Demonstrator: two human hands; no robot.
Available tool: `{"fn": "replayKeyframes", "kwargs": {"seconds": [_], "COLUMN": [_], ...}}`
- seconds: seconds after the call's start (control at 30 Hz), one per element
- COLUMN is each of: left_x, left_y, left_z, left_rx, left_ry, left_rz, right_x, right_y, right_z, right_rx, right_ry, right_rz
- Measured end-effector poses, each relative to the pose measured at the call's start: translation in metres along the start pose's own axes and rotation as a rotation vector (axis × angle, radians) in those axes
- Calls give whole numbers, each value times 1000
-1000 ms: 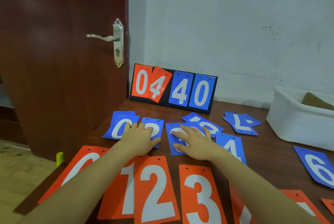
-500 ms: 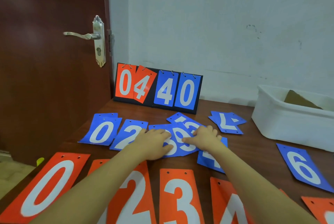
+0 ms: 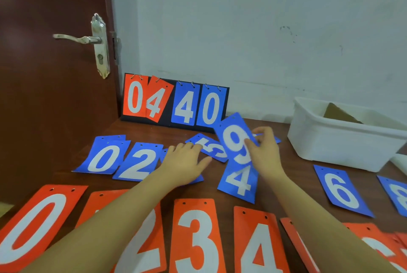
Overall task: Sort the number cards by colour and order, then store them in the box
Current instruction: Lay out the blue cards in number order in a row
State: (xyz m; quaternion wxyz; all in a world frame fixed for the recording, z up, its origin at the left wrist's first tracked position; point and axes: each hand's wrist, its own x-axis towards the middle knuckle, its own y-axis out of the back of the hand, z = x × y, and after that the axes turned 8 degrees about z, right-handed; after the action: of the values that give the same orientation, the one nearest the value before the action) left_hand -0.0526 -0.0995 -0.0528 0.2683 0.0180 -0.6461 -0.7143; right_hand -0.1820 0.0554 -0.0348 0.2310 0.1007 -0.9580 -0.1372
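While my right hand pinches the blue 9 and my left lies flat, I risk dragging the 4 beneath out of line.

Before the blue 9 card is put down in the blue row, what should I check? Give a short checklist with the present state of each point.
1. Right hand holds the blue 9 card: ok, fingers pinch its edge, card is lifted.
2. Left hand steadies the row: ok, it lies flat on a blue card.
3. Which card is under the left hand: cannot tell, number is hidden.
4. Blue row in order: not ok; blue 0 card and blue 2 card lie side by side, no blue 1 visible.
5. Blue 6 card in the row: not ok, it lies apart, right of blue 4 card.
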Motion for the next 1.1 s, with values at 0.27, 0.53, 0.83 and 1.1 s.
{"fn": "replayKeyframes", "kwargs": {"seconds": [0.27, 0.53, 0.83, 1.1], "left_x": [6, 2, 41, 72], "left_y": [-20, -10, -27, -43], "left_z": [57, 34, 19, -10], "left_rx": [-74, 16, 55, 103], "left_ry": [-308, -153, 94, 238], "left_rz": [-283, -207, 7, -97], "right_x": [4, 0, 15, 41], "right_y": [52, 52, 25, -79], "right_z": [32, 41, 31, 18], "right_rx": [-162, -652, -970, -823], "right_ry": [5, -132, 137, -42], "right_rz": [62, -159, -83, -377]}}
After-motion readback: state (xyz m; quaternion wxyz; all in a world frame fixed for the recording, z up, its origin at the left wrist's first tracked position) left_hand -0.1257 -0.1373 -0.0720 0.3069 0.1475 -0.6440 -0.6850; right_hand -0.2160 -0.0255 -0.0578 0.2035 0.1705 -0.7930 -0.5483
